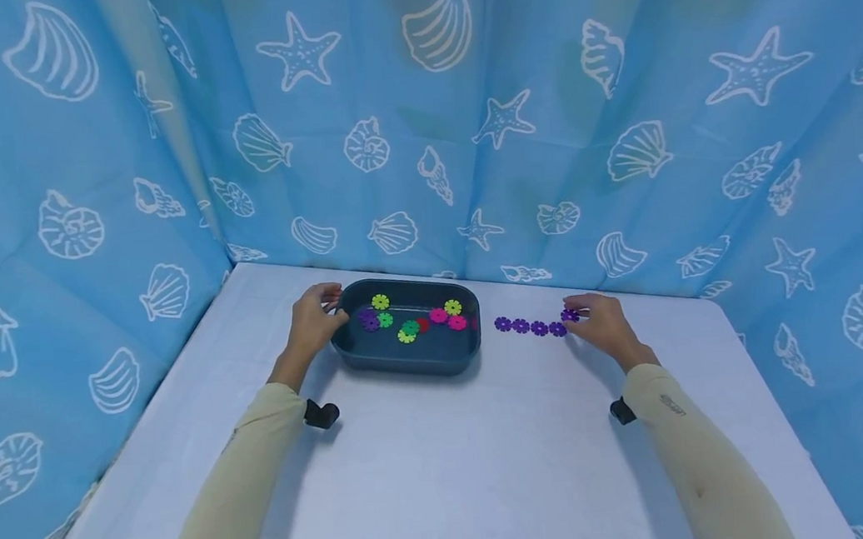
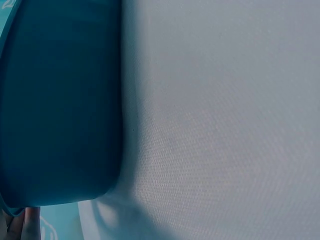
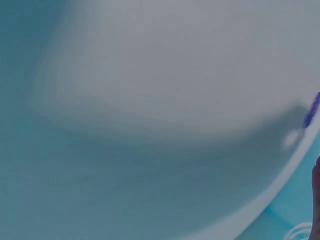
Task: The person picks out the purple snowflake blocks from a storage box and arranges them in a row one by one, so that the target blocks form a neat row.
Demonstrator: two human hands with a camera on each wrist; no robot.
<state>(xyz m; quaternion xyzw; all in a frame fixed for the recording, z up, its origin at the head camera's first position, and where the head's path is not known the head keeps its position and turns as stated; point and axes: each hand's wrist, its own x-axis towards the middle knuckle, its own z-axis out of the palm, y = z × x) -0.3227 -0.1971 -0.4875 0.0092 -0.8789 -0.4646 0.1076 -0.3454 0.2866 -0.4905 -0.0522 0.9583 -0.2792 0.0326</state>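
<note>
At the left end of a dark blue-grey rectangular tub (image 1: 408, 367), my left hand (image 1: 313, 318) grips the rim between thumb and fingers. Its fingers (image 2: 31, 225) show below the tub's corner in the left wrist view. To the tub's right, several purple flower-shaped discs (image 1: 539, 328) form a row on the table. My right hand (image 1: 602, 323) pinches the purple disc (image 1: 570, 315) at the row's right end, slightly above the line of the others. In the right wrist view only a purple edge (image 3: 312, 111) and a bit of finger (image 3: 316, 200) show.
Inside the tub lie loose flower discs: yellow (image 1: 379, 301), green (image 1: 385, 319), purple (image 1: 369, 320), pink (image 1: 457, 323) and red (image 1: 424, 325). A white cloth (image 1: 475, 458) covers the table. Blue shell-print curtains (image 1: 396, 188) hang along its back and sides.
</note>
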